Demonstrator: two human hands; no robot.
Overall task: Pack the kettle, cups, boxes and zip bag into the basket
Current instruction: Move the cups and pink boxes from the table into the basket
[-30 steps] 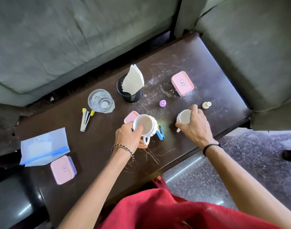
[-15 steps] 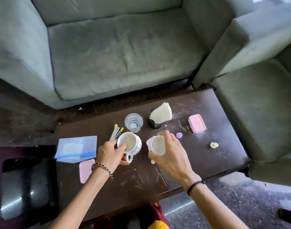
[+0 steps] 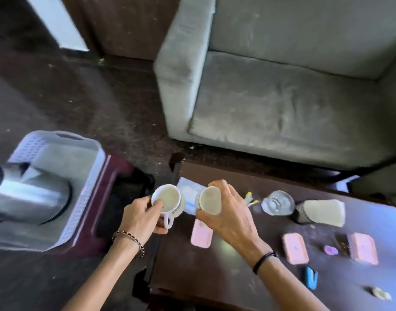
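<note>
Above the table's near-left end, carrying two cups, left hand pinching one cup, right hand clutching the other cup; next, lowering both beside the kettle in the basket at left.

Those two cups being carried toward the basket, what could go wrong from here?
1. The left hand pinches its cup by the rim, the handle unused, so it might slip.
2. The right hand holds the other cup tilted and close to the first; they could knock together.
3. The kettle lies on its side across much of the basket, leaving little free floor, so the cups may bump it.
</note>
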